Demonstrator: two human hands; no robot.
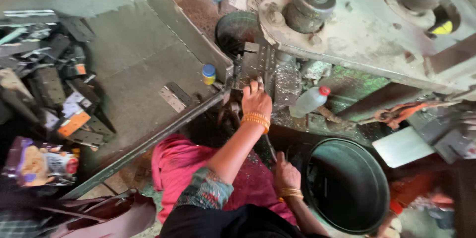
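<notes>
My left hand (257, 98), with orange bangles on the wrist, reaches up to the grey machine (367, 40). Its fingers curl over a small metal piece (250, 62) at the machine's perforated front plate. My right hand (285, 171), also with bangles, rests low on my pink cloth lap (176, 166), right beside the rim of a large dark round pan (347, 184). Its fingers are bent; I cannot see whether anything is in them.
A clear plastic bottle with a red cap (310, 102) lies on the shavings-covered machine bed. A small blue-and-yellow container (208, 73) and flat hinge plates (173, 97) sit on the floor. A long metal bar (148, 141) runs diagonally. Dark metal parts (49, 79), a snack packet (42, 164) and a bag (111, 215) lie left.
</notes>
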